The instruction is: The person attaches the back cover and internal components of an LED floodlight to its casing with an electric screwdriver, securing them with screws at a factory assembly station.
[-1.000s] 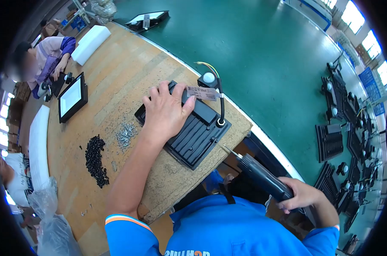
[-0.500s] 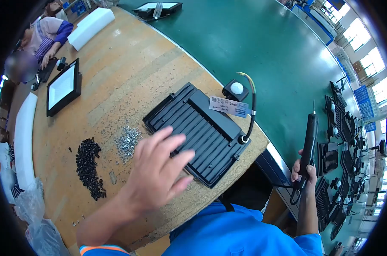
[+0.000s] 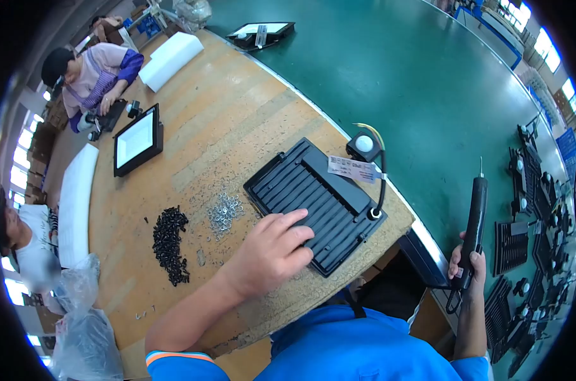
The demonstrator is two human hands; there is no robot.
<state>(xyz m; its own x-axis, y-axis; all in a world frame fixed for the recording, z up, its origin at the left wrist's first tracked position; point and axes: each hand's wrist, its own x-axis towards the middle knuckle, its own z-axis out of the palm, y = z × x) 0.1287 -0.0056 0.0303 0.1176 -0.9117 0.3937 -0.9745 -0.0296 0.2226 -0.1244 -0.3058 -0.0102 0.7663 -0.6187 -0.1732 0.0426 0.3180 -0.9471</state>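
Observation:
A black floodlight (image 3: 301,225) lies ribbed back up near the table's front edge. Its sensor (image 3: 363,145) with a white dome, its cable (image 3: 383,184) and a printed tag (image 3: 351,169) are on the far right side. The fingers of my left hand (image 3: 278,247), a little apart and slightly bent, rest on the near left part of the ribs. Off to the right, my right hand (image 3: 469,263) grips a black electric screwdriver (image 3: 475,219) upright, its bit pointing up. Left of the floodlight are a pile of metal washers (image 3: 224,214) and a pile of black screws (image 3: 170,244).
Another floodlight (image 3: 137,141) stands at the left, near white foam blocks (image 3: 78,203). A co-worker (image 3: 100,82) handles a dark part beyond it; another person (image 3: 31,235) is at far left. Several floodlights (image 3: 513,244) lie on the green surface (image 3: 389,76) at right.
My left hand has come down from above the floodlight, its spread fingers drawing closer together onto the ribs. The view has shifted left. My right hand still holds the screwdriver.

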